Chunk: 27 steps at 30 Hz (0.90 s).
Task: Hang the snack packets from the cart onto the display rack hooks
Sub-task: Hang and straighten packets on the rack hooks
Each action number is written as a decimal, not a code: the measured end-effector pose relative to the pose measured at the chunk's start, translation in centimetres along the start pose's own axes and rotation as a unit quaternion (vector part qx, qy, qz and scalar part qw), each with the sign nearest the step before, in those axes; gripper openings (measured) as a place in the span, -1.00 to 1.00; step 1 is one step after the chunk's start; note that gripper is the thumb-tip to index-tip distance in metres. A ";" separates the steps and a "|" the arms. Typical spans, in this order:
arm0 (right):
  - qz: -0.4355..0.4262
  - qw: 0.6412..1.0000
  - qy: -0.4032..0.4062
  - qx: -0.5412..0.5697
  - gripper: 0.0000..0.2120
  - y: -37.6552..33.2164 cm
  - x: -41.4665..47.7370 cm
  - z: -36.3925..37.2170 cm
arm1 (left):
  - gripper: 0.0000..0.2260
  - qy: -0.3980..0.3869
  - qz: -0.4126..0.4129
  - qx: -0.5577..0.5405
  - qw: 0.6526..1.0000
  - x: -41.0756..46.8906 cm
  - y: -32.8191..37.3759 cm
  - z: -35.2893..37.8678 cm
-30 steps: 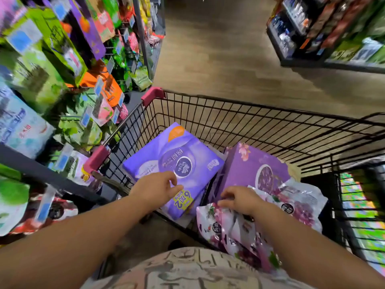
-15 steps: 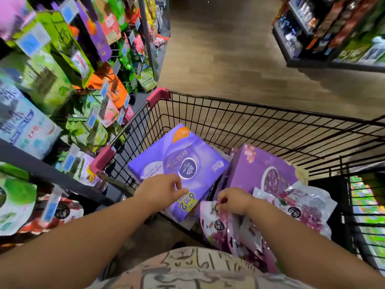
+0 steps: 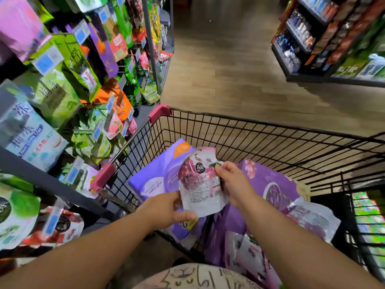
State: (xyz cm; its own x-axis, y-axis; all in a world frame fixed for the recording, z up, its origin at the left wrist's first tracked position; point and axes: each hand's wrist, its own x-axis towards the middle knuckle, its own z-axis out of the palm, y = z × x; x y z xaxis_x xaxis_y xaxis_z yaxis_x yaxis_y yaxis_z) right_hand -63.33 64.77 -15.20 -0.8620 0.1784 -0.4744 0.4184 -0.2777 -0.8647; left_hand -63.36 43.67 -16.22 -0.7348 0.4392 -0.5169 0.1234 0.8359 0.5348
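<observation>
Packet point(image 3: 200, 180), white with purple grapes printed on it, is held at frame centre, above the cart point(image 3: 159, 112), upright and tilted slightly right. The left hand point(image 3: 164, 209) pinches its lower left corner, thumb across the bottom edge; the right hand point(image 3: 233, 184) grips its right edge near the top with curled fingers. Beneath it in the cart lie a violet pack point(image 3: 156, 176), a purple box point(image 3: 270, 184) and more grape packets point(image 3: 312, 217) at lower right. The rack point(image 3: 52, 183), at frame left just beside the cart, is crowded with hanging bags.
</observation>
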 end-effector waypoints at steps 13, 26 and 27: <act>-0.043 0.977 0.035 -0.207 -0.46 1.2 -0.8 4.7 | -0.79 0.104 -0.010 -0.118 0.988 -0.7 -0.2 -0.5; 0.052 0.989 -0.054 -0.131 -0.26 2.2 -0.5 8.1 | -0.43 0.046 0.095 -0.110 0.988 -0.1 -1.6 -0.2; 0.057 0.989 -0.063 -0.118 -0.47 2.3 -0.4 8.0 | -0.47 0.044 0.113 -0.120 0.985 0.0 -1.7 -0.1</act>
State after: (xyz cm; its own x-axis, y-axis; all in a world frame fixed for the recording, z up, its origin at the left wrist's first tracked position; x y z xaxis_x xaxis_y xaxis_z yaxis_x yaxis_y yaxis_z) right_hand -64.34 56.53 -15.70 -0.8277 0.0363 -0.5600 0.5576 -0.0584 -0.8280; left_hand -63.65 42.18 -17.07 -0.7633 0.5656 -0.3122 0.1373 0.6142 0.7771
